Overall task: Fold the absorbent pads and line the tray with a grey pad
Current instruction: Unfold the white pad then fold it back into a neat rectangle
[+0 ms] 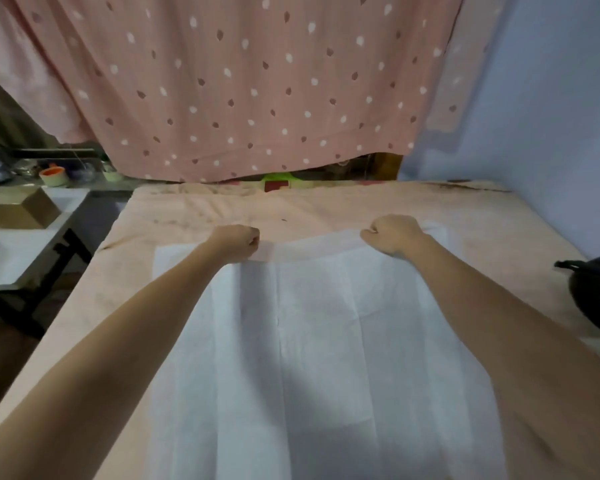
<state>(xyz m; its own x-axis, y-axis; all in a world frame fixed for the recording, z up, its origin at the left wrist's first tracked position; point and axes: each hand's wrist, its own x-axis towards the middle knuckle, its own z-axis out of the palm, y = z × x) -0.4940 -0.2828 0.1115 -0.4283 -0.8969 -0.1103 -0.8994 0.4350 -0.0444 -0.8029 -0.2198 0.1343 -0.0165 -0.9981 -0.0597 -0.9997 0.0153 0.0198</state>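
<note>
White pad (pixel 312 341); left hand (pixel 238 242), right hand (pixel 392 233) grip it

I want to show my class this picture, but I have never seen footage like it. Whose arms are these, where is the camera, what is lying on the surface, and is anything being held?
There is no machine here: the two bare arms belong to a person, and the single picture comes from a camera worn on their head, looking forward and down. A white absorbent pad lies spread over a surface covered in pink cloth. The left hand and the right hand each pinch the pad's far edge, which is lifted slightly off the cloth, as if to begin a fold. Behind hangs a pink spotted curtain. To the left stands a side table with a cardboard box; a dark object sits at the right edge. No tray or grey pad is visible.
</note>
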